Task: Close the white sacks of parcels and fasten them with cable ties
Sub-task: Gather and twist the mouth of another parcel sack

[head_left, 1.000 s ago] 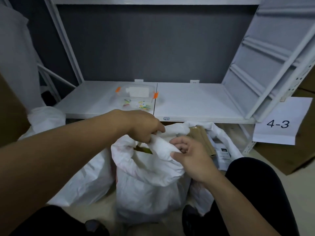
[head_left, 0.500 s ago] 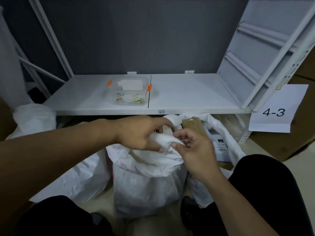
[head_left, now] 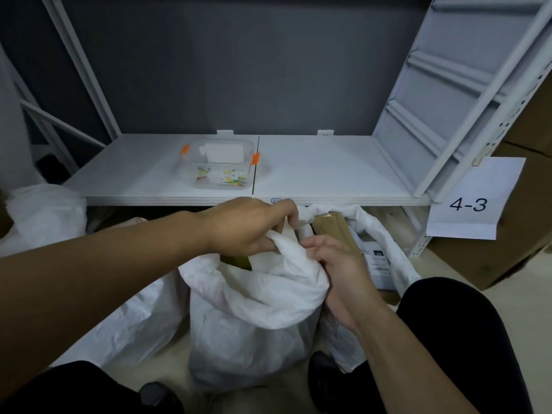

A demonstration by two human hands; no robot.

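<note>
A white woven sack [head_left: 248, 333] stands on the floor between my knees, its mouth partly bunched. My left hand [head_left: 248, 225] grips the gathered rim from above. My right hand [head_left: 337, 264] holds the rim's right side, fingers curled into the fabric. Behind it a second white sack [head_left: 376, 231] lies open, showing a brown parcel [head_left: 331, 227] and a labelled package [head_left: 378, 261]. A clear box [head_left: 219, 168] with orange clips, holding coloured cable ties, sits on the white shelf [head_left: 322, 174]. No cable tie is visible in either hand.
Another white sack [head_left: 131, 318] leans at the left, and one more [head_left: 41, 213] lies by the shelf's left end. A paper sign "4-3" [head_left: 472, 201] hangs on the rack upright at right, with cardboard boxes [head_left: 513, 258] behind it.
Both hands have kept working the sack's rim; the left hand shifted its grip up and to the right, and the right hand slid lower along the gathered fabric.
</note>
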